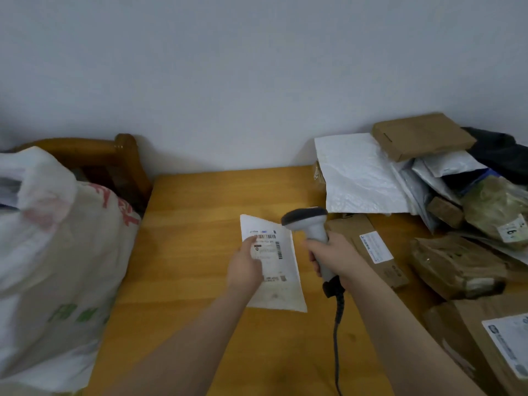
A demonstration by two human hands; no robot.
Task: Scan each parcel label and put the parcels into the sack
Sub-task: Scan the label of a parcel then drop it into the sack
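A flat white parcel (281,284) with a barcode label lies near the middle of the wooden table (185,252). My left hand (246,265) holds it by its left edge, thumb lying on the label. My right hand (333,257) grips the handle of a grey barcode scanner (310,224), whose dark head hangs just right of the parcel's top corner. The scanner's coiled cable (338,318) runs down toward me. A big white woven sack (57,258) with red and green print bulges at the left, beside the table.
Unsorted parcels crowd the right side: a white bubble mailer (360,178), a brown box (420,135) on top, a long labelled carton (374,250), taped brown bundles (457,267) and a labelled carton (491,338) at the near right. A wooden chair back (125,155) stands behind the sack.
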